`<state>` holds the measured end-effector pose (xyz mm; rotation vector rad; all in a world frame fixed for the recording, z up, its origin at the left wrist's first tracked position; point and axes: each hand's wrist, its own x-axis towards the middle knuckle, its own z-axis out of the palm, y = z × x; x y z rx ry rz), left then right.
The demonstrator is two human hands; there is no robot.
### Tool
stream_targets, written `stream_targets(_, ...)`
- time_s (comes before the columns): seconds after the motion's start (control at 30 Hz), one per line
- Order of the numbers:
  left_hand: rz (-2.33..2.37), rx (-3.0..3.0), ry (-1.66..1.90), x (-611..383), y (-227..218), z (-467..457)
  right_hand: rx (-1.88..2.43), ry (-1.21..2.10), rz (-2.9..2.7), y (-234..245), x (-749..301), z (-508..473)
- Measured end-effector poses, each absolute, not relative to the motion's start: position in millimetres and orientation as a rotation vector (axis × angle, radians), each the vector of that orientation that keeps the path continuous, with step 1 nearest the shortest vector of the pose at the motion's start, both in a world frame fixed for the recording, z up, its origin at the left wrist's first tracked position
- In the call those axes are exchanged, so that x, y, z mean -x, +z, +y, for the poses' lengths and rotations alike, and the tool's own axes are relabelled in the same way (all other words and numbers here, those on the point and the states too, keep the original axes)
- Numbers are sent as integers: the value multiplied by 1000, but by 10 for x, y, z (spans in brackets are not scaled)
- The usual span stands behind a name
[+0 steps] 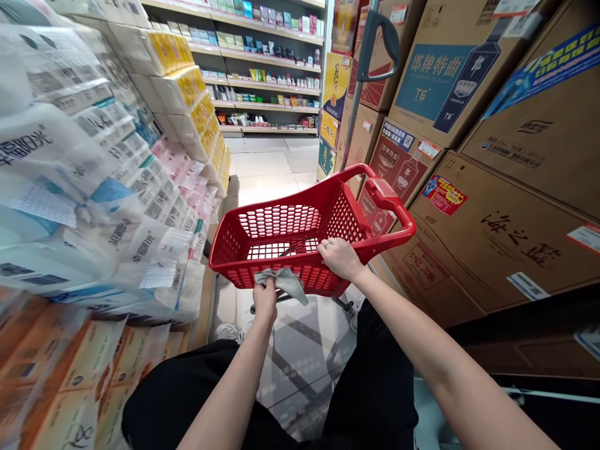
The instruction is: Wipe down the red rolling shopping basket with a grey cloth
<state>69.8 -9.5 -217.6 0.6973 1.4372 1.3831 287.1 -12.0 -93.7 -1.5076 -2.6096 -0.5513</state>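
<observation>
In the middle of the head view stands a red plastic shopping cart (225,273) with a perforated basket and a raised handle at its right end. My left hand (265,299) is closed on a pale grey cloth (287,284), which lies against the outside of the basket's near wall. With its fingers bent over the near rim, my right hand (341,257) grips the basket close to the handle end. Inside, the basket shows only its bare perforated floor and walls. Part of the cart's grey metal frame and a wheel (345,306) show underneath.
Packs of tissue paper (154,244) are stacked close on the left. Printed cardboard cartons (510,244) form a wall on the right. A grey pole with a loop handle (379,47) rises behind the cart. Stocked shelves (267,81) stand at the aisle's far end, past pale floor tiles (267,187).
</observation>
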Motion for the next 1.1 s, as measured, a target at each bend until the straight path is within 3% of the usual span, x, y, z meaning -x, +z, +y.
stream_targets(0.57, 1407, -459, 1343, -800, -2176, -22, 1523, -539, -2627, -948, -2925, -157)
stream_targets(1.1, 1417, -643, 1319, -509, -1960, -64, 1540, -510, -2632, -927, -2958, -128)
